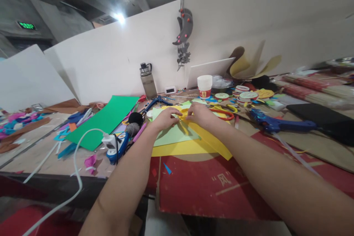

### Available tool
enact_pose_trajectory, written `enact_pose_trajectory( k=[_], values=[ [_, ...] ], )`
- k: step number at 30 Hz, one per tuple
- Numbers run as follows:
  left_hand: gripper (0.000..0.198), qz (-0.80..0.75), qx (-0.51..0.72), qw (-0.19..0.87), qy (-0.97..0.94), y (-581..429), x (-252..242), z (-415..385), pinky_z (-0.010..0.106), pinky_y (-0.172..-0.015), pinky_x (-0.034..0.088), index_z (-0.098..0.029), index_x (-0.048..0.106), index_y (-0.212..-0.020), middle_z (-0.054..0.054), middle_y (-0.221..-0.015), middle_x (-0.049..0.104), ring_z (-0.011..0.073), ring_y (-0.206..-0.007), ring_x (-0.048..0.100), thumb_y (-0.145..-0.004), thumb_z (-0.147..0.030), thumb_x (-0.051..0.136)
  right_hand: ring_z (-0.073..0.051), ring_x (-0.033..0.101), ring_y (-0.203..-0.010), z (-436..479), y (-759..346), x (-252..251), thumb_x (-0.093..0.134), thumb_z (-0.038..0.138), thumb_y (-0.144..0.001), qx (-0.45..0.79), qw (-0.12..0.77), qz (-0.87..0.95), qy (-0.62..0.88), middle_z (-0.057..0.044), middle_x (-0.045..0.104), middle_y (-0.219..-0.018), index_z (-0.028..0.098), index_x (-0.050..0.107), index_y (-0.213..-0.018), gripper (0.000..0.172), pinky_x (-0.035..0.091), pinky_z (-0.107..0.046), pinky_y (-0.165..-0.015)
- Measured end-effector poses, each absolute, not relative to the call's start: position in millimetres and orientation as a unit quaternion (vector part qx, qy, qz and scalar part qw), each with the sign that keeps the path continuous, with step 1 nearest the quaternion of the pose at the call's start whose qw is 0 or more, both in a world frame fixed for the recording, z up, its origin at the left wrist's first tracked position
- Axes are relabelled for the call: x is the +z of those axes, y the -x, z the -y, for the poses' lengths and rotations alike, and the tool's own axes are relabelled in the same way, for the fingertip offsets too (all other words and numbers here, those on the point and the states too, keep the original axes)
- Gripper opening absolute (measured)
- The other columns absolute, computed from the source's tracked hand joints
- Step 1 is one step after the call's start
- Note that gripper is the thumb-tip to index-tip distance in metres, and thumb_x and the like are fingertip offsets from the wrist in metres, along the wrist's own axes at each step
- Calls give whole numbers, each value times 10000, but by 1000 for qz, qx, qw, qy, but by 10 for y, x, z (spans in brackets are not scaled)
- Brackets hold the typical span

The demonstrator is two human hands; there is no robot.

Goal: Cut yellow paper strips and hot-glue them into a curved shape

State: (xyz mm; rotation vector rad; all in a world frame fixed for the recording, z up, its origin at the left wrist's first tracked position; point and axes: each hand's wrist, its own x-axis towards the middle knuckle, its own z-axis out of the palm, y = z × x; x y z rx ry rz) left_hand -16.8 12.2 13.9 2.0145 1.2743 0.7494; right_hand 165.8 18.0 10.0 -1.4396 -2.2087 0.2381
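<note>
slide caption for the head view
Left hand and right hand at a yellow piece above a pale green sheet, a blue glue gun lying to the right.

One left hand [169,117] and one right hand [201,113], two in all, meet above one pale green sheet [171,136] at a crowded craft table. In plain sight from here: one bright green sheet [103,121], one drink bottle [148,83], one small digital display [170,90], one stack of paper cups [205,83], one blue glue gun [287,124], two fuzzy balls [132,129], one white plug [109,142] and one blue triangular scrap [167,168]. Round rolls [249,96] overlap, probably numbering at least three. Overhead count: one hanging crescent ornament [186,24], one lit exit sign [26,25], one bright lamp [120,17].
</note>
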Motion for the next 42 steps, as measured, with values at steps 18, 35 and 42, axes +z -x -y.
enact_pose_trajectory(
  k=[18, 35, 42],
  values=[
    [110, -443, 302, 77, -841, 218, 69, -216, 312, -880, 440, -167, 678, -774, 66, -950, 613, 174, -912, 570, -790, -128, 576, -146, 602, -739, -265, -1758, 144, 637, 337, -771, 173, 345, 780, 492, -50, 675, -961, 204, 715, -912, 210, 457, -258, -680],
    [112, -447, 297, 92, -839, 300, 110, -226, 286, -799, 422, -170, 655, -802, 44, -853, 656, 164, -829, 569, -808, -161, 544, -158, 584, -791, -372, -1801, 74, 534, 176, -833, 185, 381, 791, 442, -77, 640, -994, 196, 700, -962, 211, 474, -323, -771],
    [90, -399, 357, 66, -842, 315, 146, -221, 297, -849, 422, -179, 639, -823, 50, -888, 650, 167, -897, 570, -840, -194, 553, -121, 593, -675, -293, -1722, 85, 600, 151, -780, 460, 427, 623, 466, -59, 660, -915, 224, 518, -1223, 457, 521, -245, -575]
  ],
)
